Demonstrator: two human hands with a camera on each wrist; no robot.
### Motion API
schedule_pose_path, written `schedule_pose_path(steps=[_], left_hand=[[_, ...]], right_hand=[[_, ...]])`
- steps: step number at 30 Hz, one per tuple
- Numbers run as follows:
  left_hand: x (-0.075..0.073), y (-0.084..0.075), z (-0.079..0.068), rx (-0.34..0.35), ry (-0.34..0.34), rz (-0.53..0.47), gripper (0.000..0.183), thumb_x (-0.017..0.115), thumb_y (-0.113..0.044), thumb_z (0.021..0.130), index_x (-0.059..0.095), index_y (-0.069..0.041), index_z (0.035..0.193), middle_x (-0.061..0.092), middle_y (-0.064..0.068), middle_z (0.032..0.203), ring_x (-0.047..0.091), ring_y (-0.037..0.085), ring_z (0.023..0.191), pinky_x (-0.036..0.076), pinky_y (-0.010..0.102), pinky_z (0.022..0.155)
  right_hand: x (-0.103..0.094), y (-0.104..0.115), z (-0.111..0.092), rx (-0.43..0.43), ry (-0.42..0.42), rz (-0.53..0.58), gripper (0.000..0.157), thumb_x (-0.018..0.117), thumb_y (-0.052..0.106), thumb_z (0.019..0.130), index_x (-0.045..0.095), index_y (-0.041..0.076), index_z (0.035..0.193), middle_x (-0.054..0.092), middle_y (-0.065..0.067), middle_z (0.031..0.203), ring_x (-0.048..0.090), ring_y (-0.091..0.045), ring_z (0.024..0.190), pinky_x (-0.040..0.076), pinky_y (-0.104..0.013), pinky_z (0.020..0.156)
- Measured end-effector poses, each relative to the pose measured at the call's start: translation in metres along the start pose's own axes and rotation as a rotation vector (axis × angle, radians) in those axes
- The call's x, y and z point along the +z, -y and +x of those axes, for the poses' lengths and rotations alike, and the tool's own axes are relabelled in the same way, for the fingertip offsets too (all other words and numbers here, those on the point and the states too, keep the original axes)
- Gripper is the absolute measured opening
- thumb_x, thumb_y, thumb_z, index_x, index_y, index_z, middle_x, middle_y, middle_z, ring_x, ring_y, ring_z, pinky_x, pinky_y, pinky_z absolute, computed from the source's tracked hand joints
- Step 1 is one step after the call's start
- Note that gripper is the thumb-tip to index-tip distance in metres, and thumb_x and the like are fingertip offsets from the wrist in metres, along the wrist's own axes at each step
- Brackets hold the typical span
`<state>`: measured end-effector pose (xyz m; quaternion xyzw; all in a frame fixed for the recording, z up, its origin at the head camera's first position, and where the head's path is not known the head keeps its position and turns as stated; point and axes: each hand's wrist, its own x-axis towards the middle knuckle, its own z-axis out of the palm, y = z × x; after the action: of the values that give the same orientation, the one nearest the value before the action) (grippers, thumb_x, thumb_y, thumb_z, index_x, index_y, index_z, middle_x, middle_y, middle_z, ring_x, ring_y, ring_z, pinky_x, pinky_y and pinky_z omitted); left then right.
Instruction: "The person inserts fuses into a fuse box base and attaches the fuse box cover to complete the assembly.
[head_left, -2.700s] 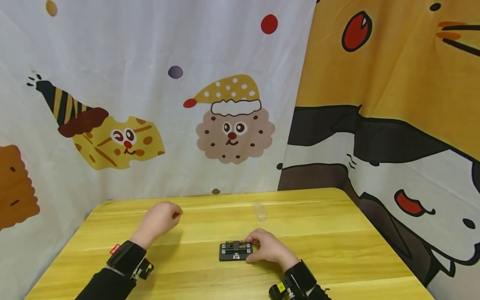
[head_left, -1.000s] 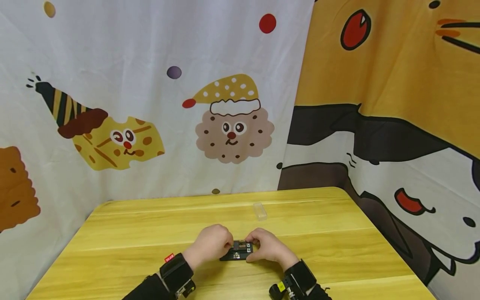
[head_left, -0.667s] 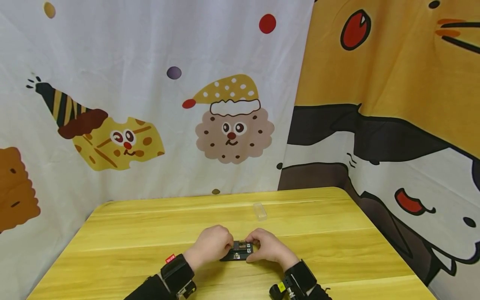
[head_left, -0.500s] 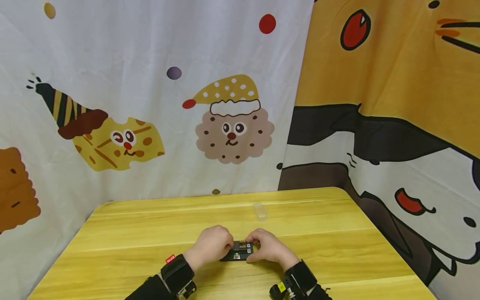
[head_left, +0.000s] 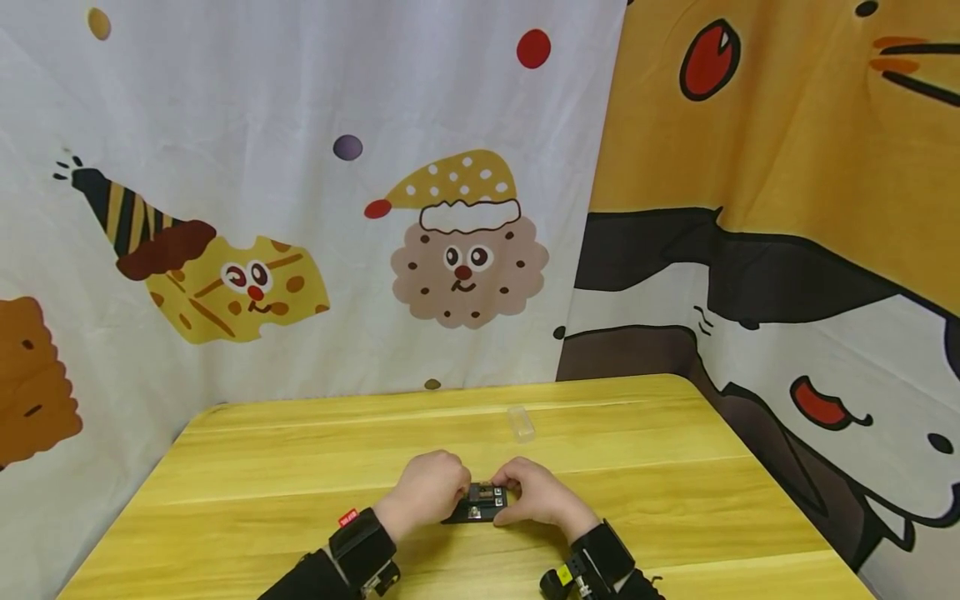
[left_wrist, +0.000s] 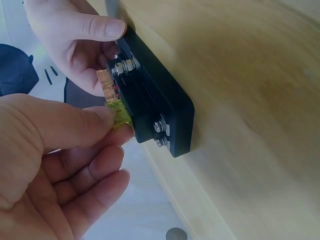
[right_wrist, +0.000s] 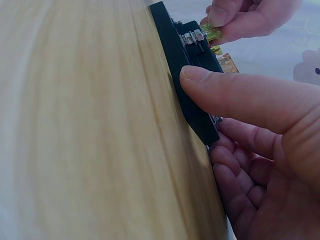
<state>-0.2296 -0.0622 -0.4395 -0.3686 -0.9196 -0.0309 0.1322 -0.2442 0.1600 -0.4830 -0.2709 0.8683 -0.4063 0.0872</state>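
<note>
A black fuse block [head_left: 489,502] with metal screw terminals lies flat on the table, between both hands. My left hand [head_left: 429,492] pinches a translucent yellow blade fuse [left_wrist: 119,115] between thumb and index finger at the block's top; its other fingers curl loosely. Whether the fuse is fully seated cannot be seen. An orange-brown blade fuse [left_wrist: 105,83] stands in the block beside the yellow one. At the block's right end, my right hand [head_left: 538,500] grips it, thumb on the near side and fingers at the far side.
Farther back on the wooden table [head_left: 300,446] lies a small clear plastic cover [head_left: 521,424]. Behind the table hangs a printed curtain [head_left: 337,333]. Each wrist wears a black strap with a camera.
From the left, above the table, my left hand has come right to the fuse block. Over the last second it has barely shifted. The right hand keeps its hold on the block.
</note>
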Motion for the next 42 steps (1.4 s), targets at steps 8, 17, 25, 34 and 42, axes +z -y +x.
schedule_pose_path(steps=[8, 17, 25, 34, 42], left_hand=[[0.002, -0.005, 0.001, -0.008, 0.007, 0.089, 0.027, 0.081, -0.006, 0.071, 0.061, -0.021, 0.062, 0.051, -0.009, 0.06, 0.049, 0.008, 0.058, 0.043, 0.026, 0.05], [0.003, -0.012, 0.001, -0.004, -0.021, 0.169, 0.02, 0.084, -0.01, 0.068, 0.067, -0.02, 0.068, 0.056, -0.006, 0.063, 0.052, 0.011, 0.059, 0.044, 0.028, 0.05], [0.004, -0.014, 0.003, 0.006, -0.044, 0.225, 0.018, 0.084, -0.012, 0.069, 0.068, -0.02, 0.068, 0.056, -0.005, 0.063, 0.052, 0.011, 0.059, 0.044, 0.028, 0.049], [0.009, -0.018, 0.003, 0.002, -0.044, 0.3, 0.015, 0.083, -0.014, 0.072, 0.07, -0.021, 0.068, 0.058, -0.005, 0.062, 0.053, 0.011, 0.058, 0.045, 0.029, 0.049], [0.011, -0.018, -0.001, -0.014, -0.073, 0.282, 0.014, 0.083, -0.013, 0.071, 0.07, -0.02, 0.069, 0.058, -0.005, 0.063, 0.053, 0.011, 0.059, 0.045, 0.028, 0.05]], right_hand=[[0.0, 0.0, 0.0, -0.005, 0.0, 0.0, 0.038, 0.089, 0.012, 0.07, 0.069, 0.009, 0.103, 0.057, 0.0, 0.1, 0.055, -0.019, 0.088, 0.047, -0.033, 0.081], [0.0, -0.004, 0.001, -0.017, -0.004, -0.003, 0.039, 0.09, 0.015, 0.07, 0.07, 0.01, 0.103, 0.057, 0.002, 0.099, 0.054, -0.015, 0.087, 0.047, -0.032, 0.08], [-0.001, -0.004, -0.001, -0.02, -0.008, -0.01, 0.04, 0.089, 0.014, 0.07, 0.069, 0.009, 0.104, 0.057, 0.0, 0.099, 0.054, -0.019, 0.088, 0.047, -0.033, 0.08], [0.0, -0.006, 0.0, -0.006, 0.0, -0.008, 0.04, 0.089, 0.018, 0.07, 0.069, 0.011, 0.104, 0.056, 0.002, 0.1, 0.054, -0.015, 0.088, 0.046, -0.032, 0.082], [0.002, -0.007, 0.002, -0.006, -0.001, -0.015, 0.041, 0.089, 0.019, 0.07, 0.069, 0.011, 0.105, 0.056, 0.003, 0.101, 0.054, -0.016, 0.089, 0.047, -0.032, 0.082]])
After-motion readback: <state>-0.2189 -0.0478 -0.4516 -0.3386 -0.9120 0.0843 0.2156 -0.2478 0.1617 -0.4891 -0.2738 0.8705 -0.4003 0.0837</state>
